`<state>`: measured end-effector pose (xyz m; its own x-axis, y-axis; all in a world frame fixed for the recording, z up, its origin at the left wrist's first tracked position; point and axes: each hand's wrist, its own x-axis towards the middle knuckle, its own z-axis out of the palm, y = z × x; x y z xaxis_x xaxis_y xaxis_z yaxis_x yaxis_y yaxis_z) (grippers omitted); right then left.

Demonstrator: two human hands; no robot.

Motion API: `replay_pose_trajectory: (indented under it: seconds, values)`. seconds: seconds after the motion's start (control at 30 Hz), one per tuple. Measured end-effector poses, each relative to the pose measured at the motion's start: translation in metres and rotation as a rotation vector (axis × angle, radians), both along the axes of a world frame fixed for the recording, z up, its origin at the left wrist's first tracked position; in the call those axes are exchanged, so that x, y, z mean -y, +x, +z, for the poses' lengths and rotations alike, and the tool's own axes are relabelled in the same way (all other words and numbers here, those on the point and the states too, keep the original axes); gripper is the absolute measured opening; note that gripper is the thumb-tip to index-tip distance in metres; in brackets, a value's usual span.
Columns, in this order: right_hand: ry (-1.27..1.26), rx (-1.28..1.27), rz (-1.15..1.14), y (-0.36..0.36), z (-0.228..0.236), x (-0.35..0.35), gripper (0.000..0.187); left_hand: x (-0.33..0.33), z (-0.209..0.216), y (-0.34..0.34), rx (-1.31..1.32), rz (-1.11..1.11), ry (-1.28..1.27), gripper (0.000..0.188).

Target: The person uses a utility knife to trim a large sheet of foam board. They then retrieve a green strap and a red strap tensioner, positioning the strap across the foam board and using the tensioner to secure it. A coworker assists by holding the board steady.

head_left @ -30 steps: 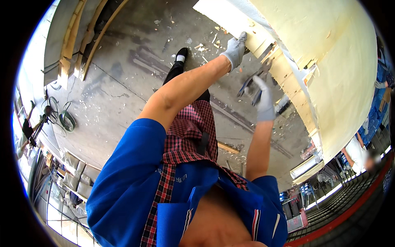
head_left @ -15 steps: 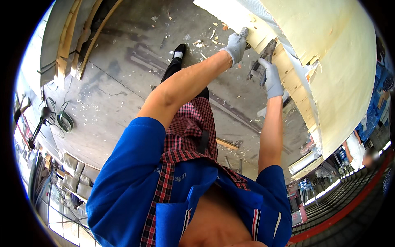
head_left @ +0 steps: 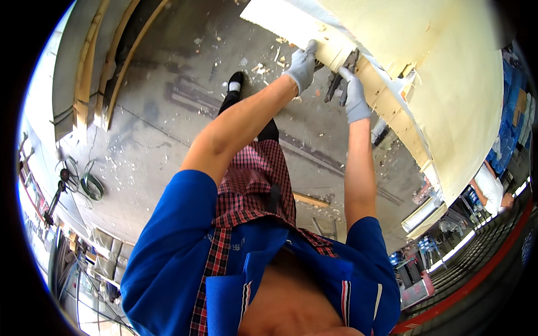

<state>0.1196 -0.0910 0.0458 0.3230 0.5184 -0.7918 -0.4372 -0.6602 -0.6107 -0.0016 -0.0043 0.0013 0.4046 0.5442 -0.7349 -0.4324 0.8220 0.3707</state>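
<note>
My left hand (head_left: 302, 68), in a grey glove, is closed with its thumb up against the edge of a pale wooden strip (head_left: 269, 17). A short dark end shows beside its fingers, but what it grips is mostly hidden. My right hand (head_left: 356, 96), gloved too, is closed round a dark plier-like tool (head_left: 336, 87). The tool's upper end lies against the splintered wood edge, and its handles point down towards the floor. Right of the strip stands a large cream curved panel (head_left: 459, 95), with torn splinters (head_left: 410, 78) on its surface.
Wood chips (head_left: 259, 68) litter the grey concrete floor (head_left: 151, 112). Curved wooden strips (head_left: 89, 61) stand at the far left, above a coiled green strap (head_left: 91, 182). A wooden batten (head_left: 311, 200) lies near my legs. At the right is another person in white (head_left: 488, 189).
Both hands, the tool and the panel appear shifted a little left in view. Both hands stay closed at the wood edge, and the tool remains in my right hand.
</note>
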Motion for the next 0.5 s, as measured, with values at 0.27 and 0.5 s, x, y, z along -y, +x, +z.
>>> replay_pose_trajectory:
  seconds: [0.27,0.5]
  values:
    - [0.492,-0.975,-0.373,0.013,-0.003,0.024,0.032,-0.001,-0.011,0.0,-0.021,-0.143,-0.029,0.046]
    - [1.099,-1.415,-0.463,-0.083,0.051,0.068,0.028,-0.009,-0.011,0.003,-0.014,0.003,-0.196,0.039]
